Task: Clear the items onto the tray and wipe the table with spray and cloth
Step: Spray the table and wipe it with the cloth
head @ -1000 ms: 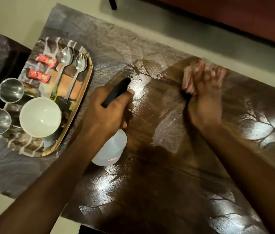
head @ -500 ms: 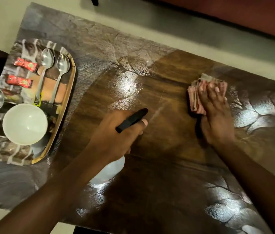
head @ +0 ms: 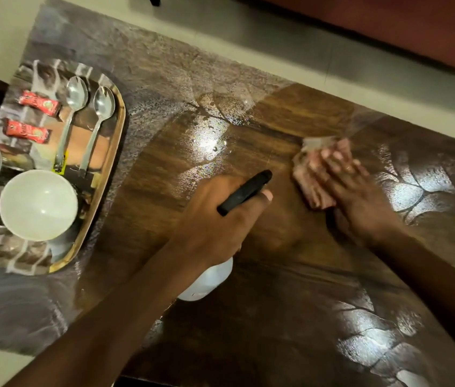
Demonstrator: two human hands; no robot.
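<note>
On the table point(head: 276, 325), left hand point(head: 215, 219) grips spray bottle point(head: 206, 283); right hand point(head: 357, 191) presses flat on cloth point(head: 311, 182); tray point(head: 121, 121) at left edge.

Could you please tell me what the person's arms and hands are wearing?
Both forearms are bare up to the frame edge: no sleeves, watch or bracelet. The left grip and right grip are ungloved bare hands; the right is too blurred to rule out a ring.
</note>
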